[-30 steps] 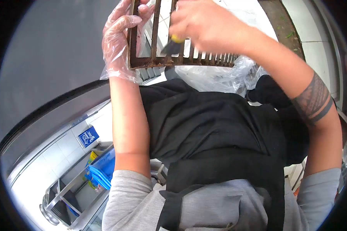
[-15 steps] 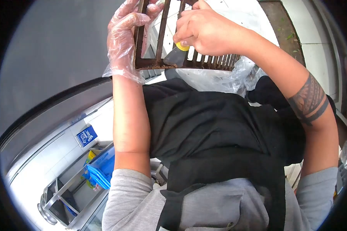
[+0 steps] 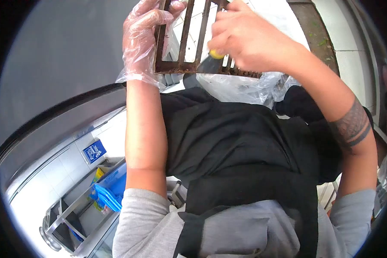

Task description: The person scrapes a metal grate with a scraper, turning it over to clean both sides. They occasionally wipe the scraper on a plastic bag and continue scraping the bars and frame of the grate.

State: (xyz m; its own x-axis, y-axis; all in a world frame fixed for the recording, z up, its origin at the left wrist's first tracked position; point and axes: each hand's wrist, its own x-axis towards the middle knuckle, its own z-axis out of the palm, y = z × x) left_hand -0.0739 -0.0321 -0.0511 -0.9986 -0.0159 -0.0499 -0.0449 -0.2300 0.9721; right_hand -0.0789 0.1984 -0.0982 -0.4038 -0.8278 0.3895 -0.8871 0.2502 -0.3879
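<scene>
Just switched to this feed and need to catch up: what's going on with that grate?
A person holds a rusty metal grate by its side bar with the left hand, which wears a clear plastic glove. The bare right hand grips a scraper with a yellow handle, its dark blade set against the grate's lower bars. A crumpled clear plastic bag lies just beneath the grate, above the black apron.

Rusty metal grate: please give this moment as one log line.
gloved left hand: holds rusty metal grate | right hand: presses yellow-handled dark scraper on grate | below: clear plastic bag
</scene>
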